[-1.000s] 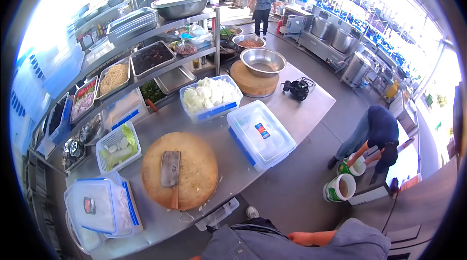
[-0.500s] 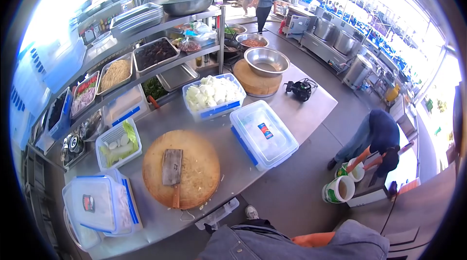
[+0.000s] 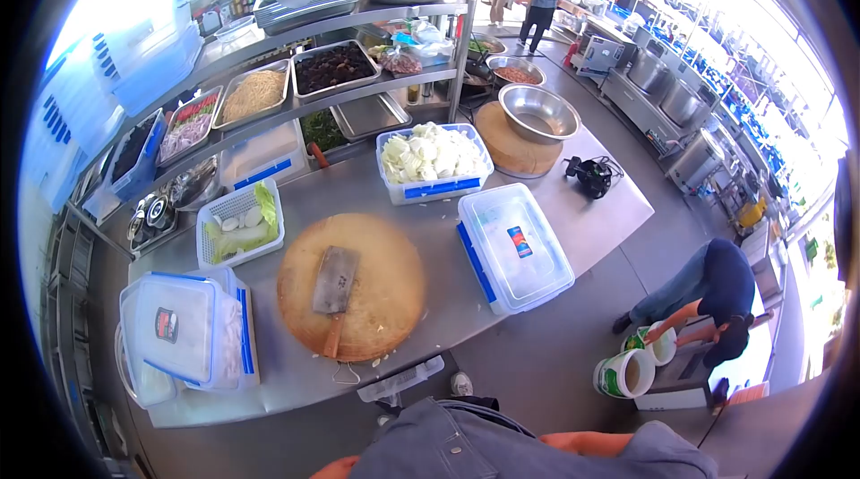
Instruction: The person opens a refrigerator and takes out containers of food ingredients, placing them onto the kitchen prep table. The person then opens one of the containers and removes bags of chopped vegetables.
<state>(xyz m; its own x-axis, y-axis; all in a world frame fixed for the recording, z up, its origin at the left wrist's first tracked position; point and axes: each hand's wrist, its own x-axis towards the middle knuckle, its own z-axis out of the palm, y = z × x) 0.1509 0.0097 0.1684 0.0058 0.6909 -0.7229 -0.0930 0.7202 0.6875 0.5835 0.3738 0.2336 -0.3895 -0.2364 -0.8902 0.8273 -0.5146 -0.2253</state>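
At the bottom edge, part of my right arm (image 3: 582,443) shows beside my grey shirt (image 3: 448,448); its fingers are hidden behind the cloth. A sliver of skin from my left arm (image 3: 334,468) shows at the lower edge, fingers out of sight. In front of me a round wooden chopping board (image 3: 390,269) rests on the steel table (image 3: 439,300). A cleaver (image 3: 336,280) lies flat on it, handle toward me, with neither hand on it. Left of the board are a basket (image 3: 238,224) of leafy vegetable pieces and lidded plastic boxes (image 3: 184,327).
A tub (image 3: 434,166) of cut white vegetables, a lidded box (image 3: 517,248), a second board (image 3: 511,152) under a steel bowl (image 3: 539,112), and a black object (image 3: 591,176) share the table. Shelves hold food trays (image 3: 336,67). At right, a person (image 3: 717,286) bends over buckets (image 3: 624,373).
My view has shifted, so the table and its contents sit farther right in the picture. A bit of my left arm has come in at the bottom edge. The cleaver still lies on the board.
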